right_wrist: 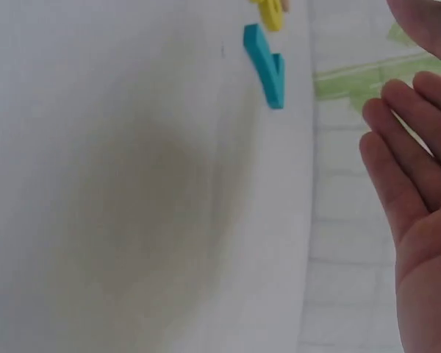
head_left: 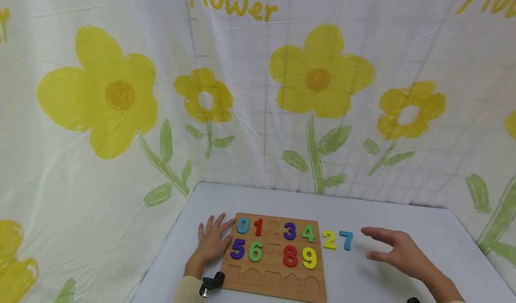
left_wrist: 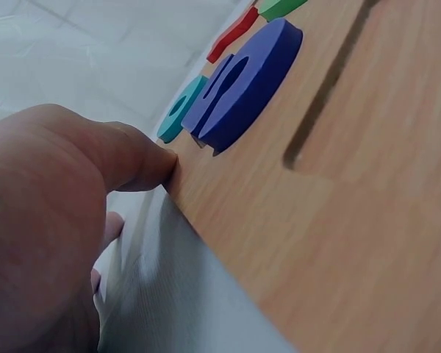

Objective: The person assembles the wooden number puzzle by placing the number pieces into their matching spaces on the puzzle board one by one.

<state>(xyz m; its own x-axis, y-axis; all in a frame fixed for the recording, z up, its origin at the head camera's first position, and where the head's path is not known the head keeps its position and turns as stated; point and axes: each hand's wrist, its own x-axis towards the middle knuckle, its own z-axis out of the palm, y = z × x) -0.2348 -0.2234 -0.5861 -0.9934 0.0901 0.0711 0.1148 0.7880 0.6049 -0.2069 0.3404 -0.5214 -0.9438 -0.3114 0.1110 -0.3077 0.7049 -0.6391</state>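
Note:
A wooden number puzzle board lies on the table with coloured digits on it. My left hand rests at its left edge with fingers spread; in the left wrist view the thumb touches the board's edge near the purple 5 and the blue 0. Recesses shaped like a 2 and a 7 show in the wood. Right of the board lie a yellow 2 and a blue 7. My right hand hovers right of the 7, fingers extended, thumb apart, holding nothing.
The white table reaches back to a curtain printed with yellow flowers. On the board sit a red 1, purple 3, green 4, green 6, red 8 and yellow 9. A black wrist mount overlaps the board's lower-left corner in the head view.

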